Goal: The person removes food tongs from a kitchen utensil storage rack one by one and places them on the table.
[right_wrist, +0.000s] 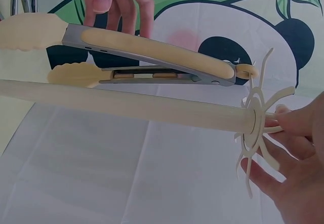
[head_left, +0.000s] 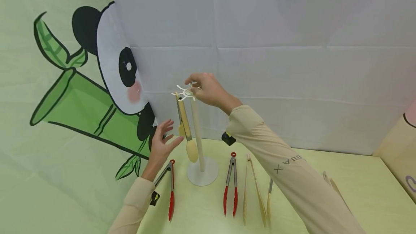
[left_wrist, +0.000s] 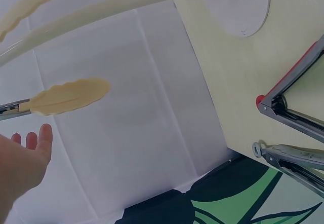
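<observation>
A cream utensil stand (head_left: pixel 196 129) has a round base and a ring of curved hooks on top. My right hand (head_left: pixel 209 89) pinches its hook ring (right_wrist: pixel 257 125) at the top, thumb and fingers about the hooks. From one hook hang yellow-tipped tongs (head_left: pixel 184 116) by their loop, metal arms pointing down beside the pole. My left hand (head_left: pixel 162 146) is just left of those tongs, fingers spread and holding nothing. In the left wrist view its fingertips (left_wrist: pixel 44 135) are close below one scalloped tong head (left_wrist: pixel 71 96).
Red-tipped tongs (head_left: pixel 171 190) lie left of the base, with another pair of tongs (left_wrist: pixel 288 158) near them. To the right lie more red-tipped tongs (head_left: pixel 230 187), beige tongs (head_left: pixel 256 190) and another yellow-tipped pair (head_left: pixel 269 201). A white cloth wall (head_left: pixel 276 71) stands behind the table.
</observation>
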